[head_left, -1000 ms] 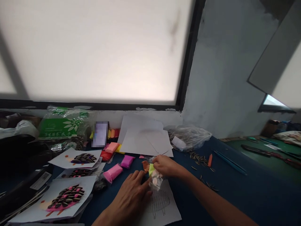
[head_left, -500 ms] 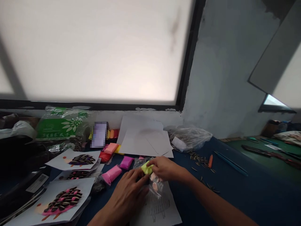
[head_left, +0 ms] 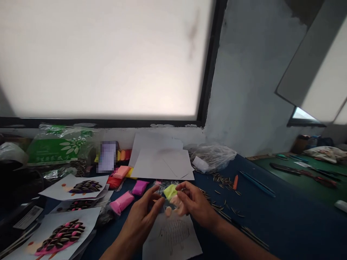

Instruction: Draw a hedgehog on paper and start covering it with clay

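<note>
My right hand (head_left: 196, 204) is closed, thumb and fingers pinched on a clear plastic bag of peach clay (head_left: 176, 206). Just behind that bag lies a neon-yellow clay packet (head_left: 170, 191), close to the right fingertips. My left hand (head_left: 143, 213) is curved with thumb and fingers apart, its thumb tip near the bag's left side; I see nothing held in it. Below both hands is a white sheet with a pencil drawing (head_left: 173, 234) of a striped body with legs. Pink (head_left: 122, 203) and purple (head_left: 140, 187) clay packets sit left of the hands.
Finished hedgehog pictures with sunflower seeds (head_left: 63, 234) lie at left. White paper (head_left: 162, 162) leans at the back beside a bag of seeds (head_left: 211, 157). Loose seeds (head_left: 221, 180), an orange stick (head_left: 235, 182) and blue tweezers (head_left: 257, 183) are at right.
My hands have drawn apart, uncovering more of the yellow packet and the drawing. The right hand has gone from the yellow packet to the bag of peach clay. The view has shifted slightly right.
</note>
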Tool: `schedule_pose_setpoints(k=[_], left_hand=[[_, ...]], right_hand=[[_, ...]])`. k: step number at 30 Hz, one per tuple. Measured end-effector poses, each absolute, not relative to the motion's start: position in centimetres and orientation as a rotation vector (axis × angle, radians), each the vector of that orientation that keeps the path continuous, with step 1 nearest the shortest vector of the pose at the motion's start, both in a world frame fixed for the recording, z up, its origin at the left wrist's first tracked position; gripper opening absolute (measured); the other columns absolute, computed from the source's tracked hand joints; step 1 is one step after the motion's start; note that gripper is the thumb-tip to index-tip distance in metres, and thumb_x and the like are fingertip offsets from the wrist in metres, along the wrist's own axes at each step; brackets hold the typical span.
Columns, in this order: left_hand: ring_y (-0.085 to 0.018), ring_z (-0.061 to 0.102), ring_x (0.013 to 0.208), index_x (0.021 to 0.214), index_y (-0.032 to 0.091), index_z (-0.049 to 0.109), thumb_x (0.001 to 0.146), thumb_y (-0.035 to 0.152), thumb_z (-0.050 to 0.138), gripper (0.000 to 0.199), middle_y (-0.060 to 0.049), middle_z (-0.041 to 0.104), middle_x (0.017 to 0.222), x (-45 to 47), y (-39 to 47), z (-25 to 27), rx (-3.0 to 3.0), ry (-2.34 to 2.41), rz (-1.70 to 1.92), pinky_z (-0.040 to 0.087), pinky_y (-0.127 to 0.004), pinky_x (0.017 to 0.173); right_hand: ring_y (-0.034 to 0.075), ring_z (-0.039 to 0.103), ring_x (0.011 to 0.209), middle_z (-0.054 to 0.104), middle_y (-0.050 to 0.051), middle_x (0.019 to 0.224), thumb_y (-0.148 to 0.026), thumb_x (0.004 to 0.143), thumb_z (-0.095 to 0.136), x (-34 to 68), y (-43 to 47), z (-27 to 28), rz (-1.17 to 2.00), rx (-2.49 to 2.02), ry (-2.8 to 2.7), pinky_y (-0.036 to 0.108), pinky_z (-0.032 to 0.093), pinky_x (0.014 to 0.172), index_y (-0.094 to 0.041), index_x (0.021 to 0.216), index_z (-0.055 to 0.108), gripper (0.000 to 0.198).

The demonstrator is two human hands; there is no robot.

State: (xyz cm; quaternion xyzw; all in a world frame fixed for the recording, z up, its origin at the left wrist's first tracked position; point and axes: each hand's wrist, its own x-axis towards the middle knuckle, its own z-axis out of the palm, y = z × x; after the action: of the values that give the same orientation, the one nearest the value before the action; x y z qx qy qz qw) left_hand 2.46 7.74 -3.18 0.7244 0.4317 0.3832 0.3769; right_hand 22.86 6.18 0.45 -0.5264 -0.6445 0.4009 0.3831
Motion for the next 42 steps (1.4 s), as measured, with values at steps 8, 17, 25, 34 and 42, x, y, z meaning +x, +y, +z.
schedule_pose_setpoints(k=[8,17,25,34,42], left_hand=[[-0.018,0.064,0.062,0.083,0.017,0.068,0.074,0.062,0.075,0.047,-0.003,0.069,0.069,2.6,7.6,-1.8,1.430,0.923,0.965,0.049,-0.026,0.057],[-0.022,0.068,0.083,0.105,0.020,0.069,0.076,0.059,0.078,0.049,-0.005,0.072,0.094,2.3,6.9,0.0,1.291,0.771,0.897,0.054,-0.032,0.073],[-0.021,0.069,0.075,0.088,0.018,0.064,0.071,0.065,0.077,0.053,-0.002,0.068,0.079,2.2,7.5,-0.8,1.384,0.758,0.774,0.055,-0.026,0.059],[-0.014,0.058,0.047,0.080,0.017,0.058,0.077,0.058,0.072,0.043,0.003,0.058,0.055,2.2,7.2,-1.1,1.473,0.777,0.646,0.045,-0.022,0.043],[-0.012,0.056,0.052,0.089,0.018,0.060,0.073,0.065,0.074,0.051,0.003,0.060,0.064,1.5,7.5,0.4,1.482,0.812,0.759,0.041,-0.021,0.046]], right_hand=[[0.015,0.065,0.064,0.065,0.001,0.071,-0.053,0.082,0.069,21.6,2.8,0.7,1.233,-1.175,-1.309,0.023,0.048,0.058,-0.017,0.082,0.054,0.039],[0.012,0.064,0.058,0.068,0.003,0.074,-0.047,0.075,0.079,20.6,2.3,0.5,1.424,-1.111,-1.266,0.020,0.043,0.050,-0.014,0.083,0.062,0.038],[0.017,0.063,0.074,0.065,0.003,0.085,-0.050,0.086,0.068,22.1,2.4,1.0,1.121,-1.175,-1.469,0.025,0.045,0.060,-0.018,0.098,0.064,0.034],[0.012,0.059,0.058,0.066,0.003,0.074,-0.051,0.086,0.066,22.4,3.0,1.6,1.372,-1.118,-1.514,0.024,0.043,0.056,-0.013,0.081,0.067,0.038],[0.010,0.057,0.053,0.065,0.001,0.065,-0.049,0.074,0.080,21.9,2.6,1.8,1.439,-1.159,-1.390,0.021,0.039,0.050,-0.015,0.068,0.061,0.039]])
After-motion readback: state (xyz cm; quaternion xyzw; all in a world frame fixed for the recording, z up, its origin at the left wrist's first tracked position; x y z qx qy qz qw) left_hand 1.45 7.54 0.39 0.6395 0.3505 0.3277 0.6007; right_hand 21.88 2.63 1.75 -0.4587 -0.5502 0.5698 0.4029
